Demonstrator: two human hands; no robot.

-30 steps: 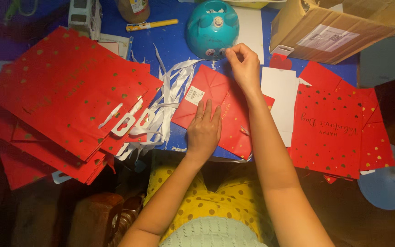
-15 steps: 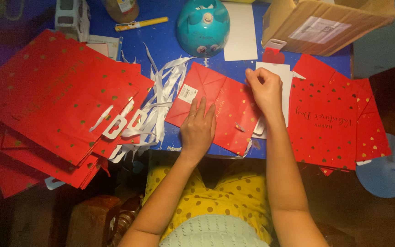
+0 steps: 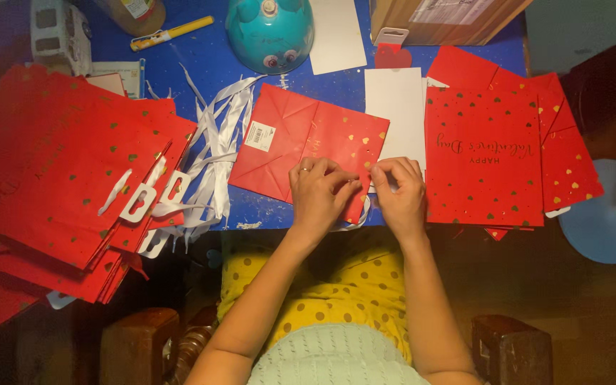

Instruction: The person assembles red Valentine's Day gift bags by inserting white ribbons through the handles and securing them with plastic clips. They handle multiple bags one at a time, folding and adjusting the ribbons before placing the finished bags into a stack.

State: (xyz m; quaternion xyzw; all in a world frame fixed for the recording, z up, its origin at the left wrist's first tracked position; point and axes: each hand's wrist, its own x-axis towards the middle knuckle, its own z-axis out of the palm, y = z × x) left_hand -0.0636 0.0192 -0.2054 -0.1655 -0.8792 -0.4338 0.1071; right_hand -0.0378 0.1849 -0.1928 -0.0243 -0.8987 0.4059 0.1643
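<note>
A flat red paper gift bag (image 3: 301,139) with gold hearts lies on the blue table (image 3: 201,57) in front of me. My left hand (image 3: 319,192) and my right hand (image 3: 399,191) meet at the bag's near right corner, fingers pinched together on its edge. A thin white ribbon (image 3: 360,216) curls out just beneath them. I cannot tell which hand holds the ribbon.
A big pile of red bags (image 3: 65,178) with white handle tabs fills the left. Loose white ribbons (image 3: 215,150) lie beside it. More red bags (image 3: 493,150) and white cards (image 3: 393,107) sit right. A teal bowl (image 3: 270,28) and cardboard box (image 3: 450,14) stand at the back.
My right hand came down from the bag's far corner to its near edge. My left hand shifted right to meet it. Both now pinch the bag's corner.
</note>
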